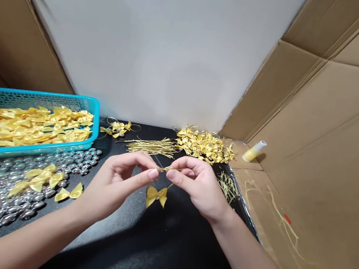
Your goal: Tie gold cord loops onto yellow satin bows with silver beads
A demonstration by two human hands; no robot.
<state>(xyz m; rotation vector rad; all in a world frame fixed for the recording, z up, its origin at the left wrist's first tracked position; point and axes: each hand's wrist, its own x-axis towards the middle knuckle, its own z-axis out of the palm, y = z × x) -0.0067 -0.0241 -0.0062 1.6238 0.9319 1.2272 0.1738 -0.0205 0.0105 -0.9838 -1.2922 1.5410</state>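
Note:
Over the black table top [149,247], my left hand [118,184] and my right hand [197,184] meet, each pinching an end of a thin gold cord [164,168]. A small yellow satin bow [156,196] hangs from that cord just below my fingertips. Both hands have their fingers closed around the cord. A bundle of cut gold cords [152,146] lies just beyond my hands.
A turquoise basket [36,99] full of yellow bows stands at the left. Silver beads [5,189] with a few loose bows lie before it. A heap of finished bows [205,145] and a thread spool [254,151] sit at the back right. Cardboard walls [328,130] stand on both sides.

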